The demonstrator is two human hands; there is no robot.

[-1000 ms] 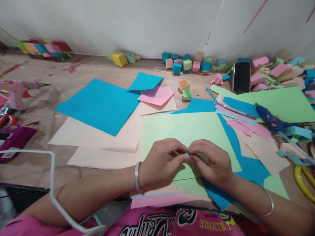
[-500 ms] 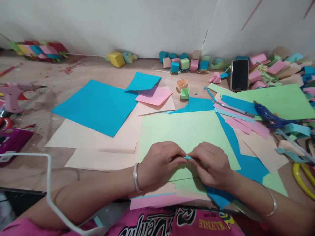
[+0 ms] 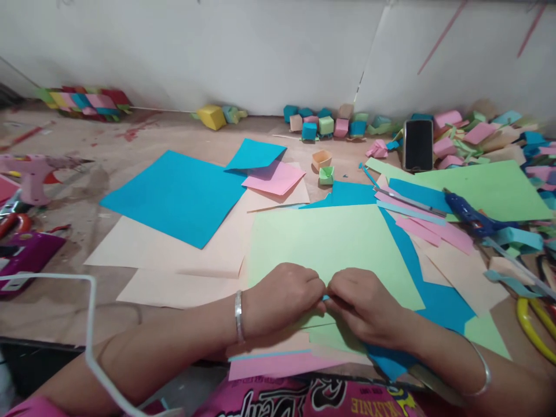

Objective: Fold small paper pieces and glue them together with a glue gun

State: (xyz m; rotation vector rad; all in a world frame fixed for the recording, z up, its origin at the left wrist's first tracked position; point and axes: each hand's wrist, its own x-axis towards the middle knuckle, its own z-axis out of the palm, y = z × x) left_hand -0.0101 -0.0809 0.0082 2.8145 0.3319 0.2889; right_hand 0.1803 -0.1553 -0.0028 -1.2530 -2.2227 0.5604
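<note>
Just below hands [image 3: 282, 295], shirt lettering [image 3: 373, 406]: "KLYNIE"

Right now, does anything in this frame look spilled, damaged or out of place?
Yes. Reddish stains blotch the tabletop near the wall, perhaps spilled colour, and slanting reddish streaks mark the wall at upper right; both look accidental.

matt blue paper sliver [image 3: 325, 297] in my fingers [image 3: 319, 285], smooth matt green sheet [image 3: 313, 237], also paper, my left bangle [image 3: 238, 315] shiny metal, phone screen [image 3: 417, 146] glossy, blue glue gun [image 3: 469, 213] smooth plastic-looking, tabletop [image 3: 263, 128] dull and stained, my shirt [image 3: 299, 405] printed cloth
</note>
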